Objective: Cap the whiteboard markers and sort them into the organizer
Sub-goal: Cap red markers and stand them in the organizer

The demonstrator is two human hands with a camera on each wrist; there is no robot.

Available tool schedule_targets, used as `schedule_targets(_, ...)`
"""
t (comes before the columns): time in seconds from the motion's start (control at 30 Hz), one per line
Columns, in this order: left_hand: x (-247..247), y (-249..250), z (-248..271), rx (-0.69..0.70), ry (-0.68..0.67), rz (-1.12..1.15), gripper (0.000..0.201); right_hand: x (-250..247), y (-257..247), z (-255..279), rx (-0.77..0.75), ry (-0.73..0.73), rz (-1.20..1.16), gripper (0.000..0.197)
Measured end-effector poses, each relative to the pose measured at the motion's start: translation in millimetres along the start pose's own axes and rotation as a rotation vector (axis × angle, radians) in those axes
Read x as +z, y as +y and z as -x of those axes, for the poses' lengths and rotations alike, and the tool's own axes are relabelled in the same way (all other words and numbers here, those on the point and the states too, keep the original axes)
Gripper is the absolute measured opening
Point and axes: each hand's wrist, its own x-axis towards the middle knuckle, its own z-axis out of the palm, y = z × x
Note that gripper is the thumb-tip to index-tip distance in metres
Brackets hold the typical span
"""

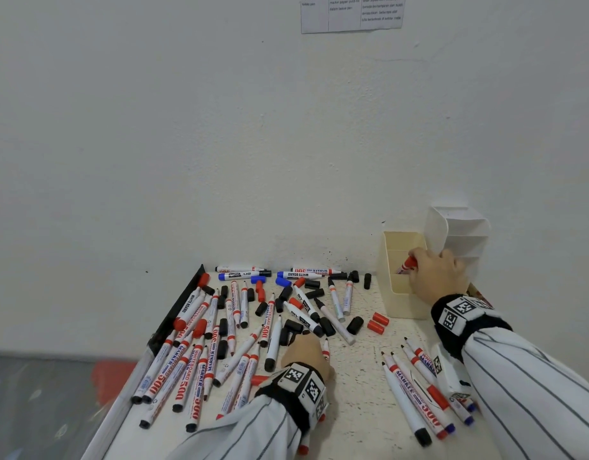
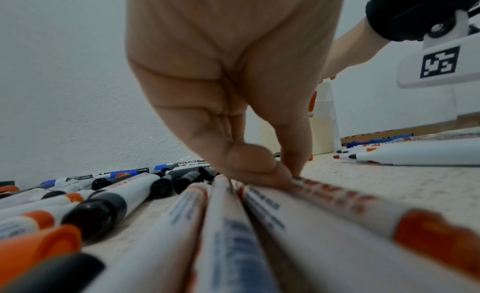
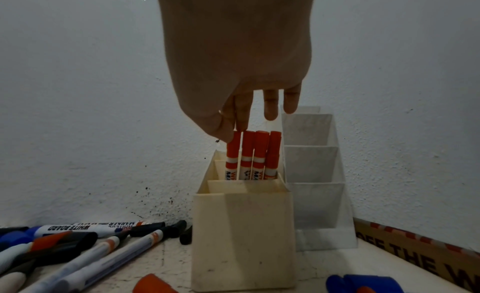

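Left hand [image 2: 233, 104] pinches a red-ended marker [image 2: 337, 205] on the table [image 1: 362, 410]; right hand [image 3: 233, 71] pinches a capped marker [image 3: 233, 151] in the organizer [image 3: 244, 236].

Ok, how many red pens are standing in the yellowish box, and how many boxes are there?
Red pens in the box: 4
Boxes: 2, the cream box and the white box beside it
Total: 6

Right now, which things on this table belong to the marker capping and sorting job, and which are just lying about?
Job:
- loose markers
- loose caps
- cream organizer, red-capped markers inside
- left hand on a red marker
- right hand at the organizer

Lying about:
- white tiered holder
- printed cardboard
- paper notice
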Motion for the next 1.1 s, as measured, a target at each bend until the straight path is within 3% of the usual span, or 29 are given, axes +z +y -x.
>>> schedule_targets(0.23,-3.6,2.7,3.8,-0.005,-0.022,0.06,0.049,-4.1,-4.3,7.8,0.038,-0.146,-0.025,0.044)
schedule_targets(0.33,-2.7,0.2,3.6,-0.027,-0.02,0.132,0.045,0.6,-3.6,6.3,-0.029,-0.092,-0.064,0.045)
schedule_targets(0.47,-4.5,-6.7,3.2,-0.043,0.05,0.268,0.027,3.7,-14.9,12.3,-0.141,0.044,-0.28,0.02)
schedule_targets(0.53,-8.5,-10.1,3.7,-0.042,0.059,0.375,0.03,6.9,-22.6,16.9,-0.154,-0.119,-0.322,0.019)
schedule_targets(0.67,-21.7,-18.3,6.8,-0.027,0.052,0.559,0.029,27.4,-33.4,26.1,-0.114,-0.576,-0.229,0.027)
schedule_targets(0.73,-28.4,-24.4,9.6,-0.017,0.057,0.599,0.032,39.5,-37.3,33.8,-0.11,-0.681,-0.178,0.038)
schedule_targets(0.87,-37.9,-40.0,9.5,-0.023,0.082,0.659,0.03,55.2,-40.3,42.8,-0.087,-0.711,-0.081,0.042)
schedule_targets(1.03,-41.2,-58.2,6.9,-0.043,0.122,0.694,0.022,63.3,-39.6,41.0,-0.042,-0.646,-0.098,0.011)
schedule_targets(1.1,-40.9,-61.8,7.3,-0.033,0.131,0.703,0.02,64.3,-39.7,38.7,-0.046,-0.656,-0.076,0.016)
